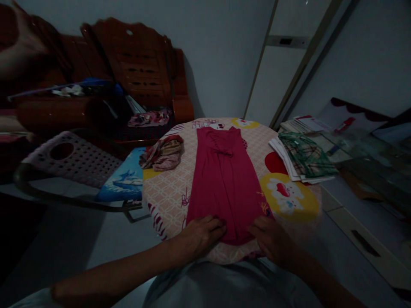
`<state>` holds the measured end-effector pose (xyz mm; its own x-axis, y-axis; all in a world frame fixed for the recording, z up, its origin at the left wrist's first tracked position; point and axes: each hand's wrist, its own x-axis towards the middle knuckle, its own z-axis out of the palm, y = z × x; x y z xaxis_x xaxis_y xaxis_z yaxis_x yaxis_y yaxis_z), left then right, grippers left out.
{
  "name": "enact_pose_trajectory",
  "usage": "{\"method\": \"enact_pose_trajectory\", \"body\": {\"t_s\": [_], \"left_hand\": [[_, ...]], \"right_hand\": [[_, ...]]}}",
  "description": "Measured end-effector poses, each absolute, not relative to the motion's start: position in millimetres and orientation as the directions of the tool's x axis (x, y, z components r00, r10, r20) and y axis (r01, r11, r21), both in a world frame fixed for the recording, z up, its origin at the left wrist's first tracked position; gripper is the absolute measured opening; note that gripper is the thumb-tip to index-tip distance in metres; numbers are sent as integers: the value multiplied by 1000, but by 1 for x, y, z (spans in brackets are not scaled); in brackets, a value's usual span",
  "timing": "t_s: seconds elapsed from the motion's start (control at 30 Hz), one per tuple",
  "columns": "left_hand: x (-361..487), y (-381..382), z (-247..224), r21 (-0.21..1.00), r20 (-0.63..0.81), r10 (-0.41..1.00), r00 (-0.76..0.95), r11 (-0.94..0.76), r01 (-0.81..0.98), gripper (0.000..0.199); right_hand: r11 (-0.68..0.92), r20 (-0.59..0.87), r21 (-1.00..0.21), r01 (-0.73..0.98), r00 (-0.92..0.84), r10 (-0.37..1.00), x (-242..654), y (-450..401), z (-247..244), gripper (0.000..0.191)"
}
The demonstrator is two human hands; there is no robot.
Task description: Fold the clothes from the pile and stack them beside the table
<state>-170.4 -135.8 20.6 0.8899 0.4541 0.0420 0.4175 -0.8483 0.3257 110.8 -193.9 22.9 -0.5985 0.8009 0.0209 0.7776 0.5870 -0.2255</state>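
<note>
A dark pink garment (224, 184) lies lengthwise across the round table, flat but with soft creases and a gathered, crossed piece of cloth near its far end. At its near edge, my left hand (205, 233) has curled fingers on the left corner. My right hand (271, 237) grips the right corner of the same edge, thumb and fingers pressed together. Under the garment is a patterned tablecloth (170, 192) with yellow and red cartoon prints. A crumpled patterned cloth (163, 153) sits on the table to the left of the garment.
Folded clothes, a green plaid one (305, 154) on top, lie at the table's right edge. A woven-back chair (73, 156) and a blue printed board (125, 177) stand left. Behind is a wooden sofa (138, 64); a cabinet with a drawer (359, 239) is at right.
</note>
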Motion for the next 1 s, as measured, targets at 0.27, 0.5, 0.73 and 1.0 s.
{"method": "enact_pose_trajectory", "body": {"t_s": [0.27,0.5,0.73,1.0], "left_hand": [[-171,-116,23,486,5,534,845,-740,465,25],[-176,-74,56,578,-74,514,854,-676,457,29],[-175,-52,60,570,-97,470,877,-696,436,29],[-174,-50,62,625,-141,435,889,-658,421,25]], "right_hand": [[546,273,-276,791,-480,834,123,-181,17,38],[458,229,-494,739,-398,889,124,-138,47,29],[488,272,-508,710,-405,873,125,-109,39,28],[433,206,-573,696,-389,898,127,-110,38,27]]}}
